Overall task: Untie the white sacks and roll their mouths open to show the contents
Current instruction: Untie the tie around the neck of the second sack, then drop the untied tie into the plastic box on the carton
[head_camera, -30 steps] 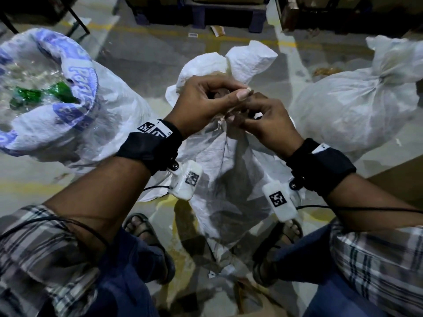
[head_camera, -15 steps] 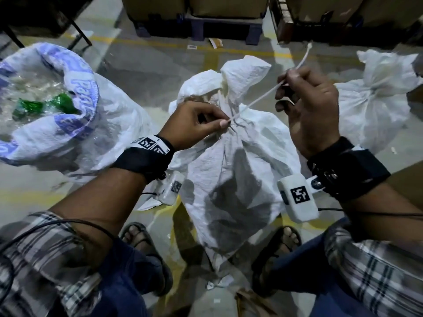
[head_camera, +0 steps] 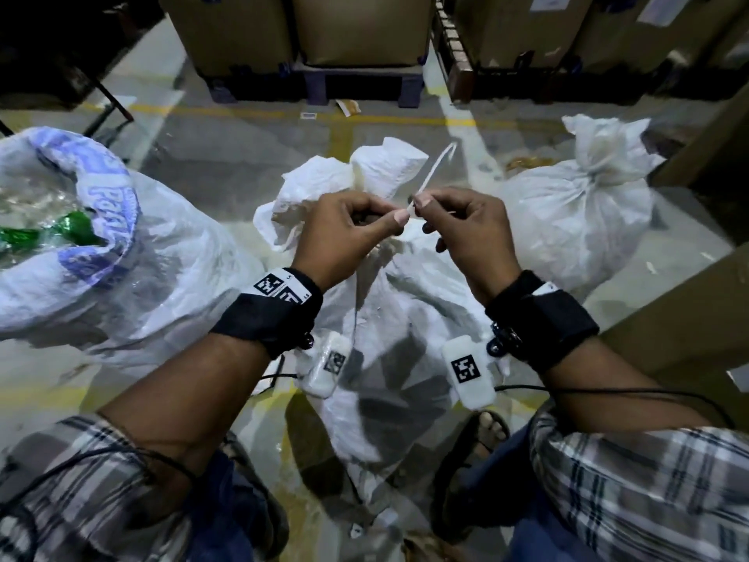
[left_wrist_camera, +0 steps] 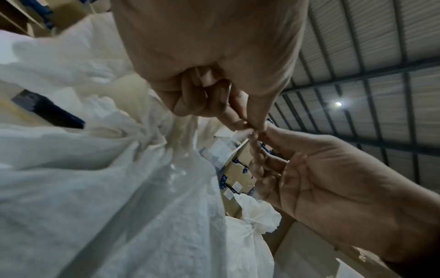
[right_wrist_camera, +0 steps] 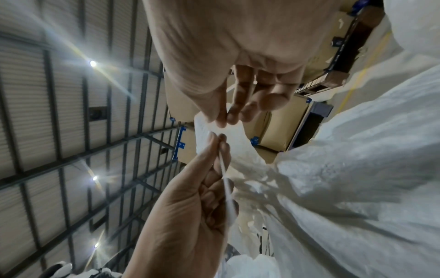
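Note:
The middle white sack (head_camera: 389,318) stands between my feet, its bunched neck partly hidden behind my hands. A thin white string (head_camera: 433,172) rises from my fingers with its free end curling upward. My left hand (head_camera: 403,216) pinches this string between thumb and forefinger just above the neck. Right beside it, my right hand (head_camera: 422,204) pinches the same string. In the right wrist view the string (right_wrist_camera: 225,178) runs down through my left hand (right_wrist_camera: 215,138) toward the sack (right_wrist_camera: 357,169). In the left wrist view both hands meet at the string (left_wrist_camera: 240,135).
On the left an untied sack (head_camera: 162,277) has its blue-printed mouth (head_camera: 97,196) rolled open over clear and green plastic. A tied sack (head_camera: 579,221) stands at the right. Cardboard boxes (head_camera: 356,26) on pallets line the back; a brown box (head_camera: 689,285) is close on the right.
My right hand, which had drawn the string up and out to the right, has come back beside the left hand. Both hands now pinch the string close together above the neck.

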`<state>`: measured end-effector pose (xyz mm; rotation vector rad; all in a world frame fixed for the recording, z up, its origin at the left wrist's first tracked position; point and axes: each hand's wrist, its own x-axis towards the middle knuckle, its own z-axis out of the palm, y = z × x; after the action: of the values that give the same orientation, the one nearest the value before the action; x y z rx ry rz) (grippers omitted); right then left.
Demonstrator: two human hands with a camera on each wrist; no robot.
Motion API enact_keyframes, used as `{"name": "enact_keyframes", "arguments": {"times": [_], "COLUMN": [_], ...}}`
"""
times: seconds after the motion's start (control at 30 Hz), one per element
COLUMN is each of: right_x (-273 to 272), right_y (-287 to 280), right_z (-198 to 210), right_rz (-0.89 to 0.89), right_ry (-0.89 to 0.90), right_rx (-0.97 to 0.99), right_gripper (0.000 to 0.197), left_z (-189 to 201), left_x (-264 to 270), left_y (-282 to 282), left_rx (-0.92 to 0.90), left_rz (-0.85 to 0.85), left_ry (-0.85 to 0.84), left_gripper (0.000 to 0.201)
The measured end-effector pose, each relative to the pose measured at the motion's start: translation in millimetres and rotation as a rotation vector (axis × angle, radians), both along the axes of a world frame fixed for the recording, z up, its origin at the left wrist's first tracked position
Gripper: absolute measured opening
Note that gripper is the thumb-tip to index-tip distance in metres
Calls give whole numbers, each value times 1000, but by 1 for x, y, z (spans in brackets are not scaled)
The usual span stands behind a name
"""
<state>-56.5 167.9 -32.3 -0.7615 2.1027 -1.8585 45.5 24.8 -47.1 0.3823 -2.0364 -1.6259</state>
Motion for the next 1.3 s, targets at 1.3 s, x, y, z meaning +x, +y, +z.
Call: {"name": "enact_keyframes", "arguments": {"times": [1.3], "right_x": [-99], "right_y": [477], "right_z": [86], "right_rz": [-1013], "right_ry": [154], "right_rx": [886], "right_gripper": [16], "left_z": [76], "left_x": [-242], "left_y": [406], "left_rx": [-357], "left_rz": [-472], "left_ry": [-283], "left_gripper": [16]}}
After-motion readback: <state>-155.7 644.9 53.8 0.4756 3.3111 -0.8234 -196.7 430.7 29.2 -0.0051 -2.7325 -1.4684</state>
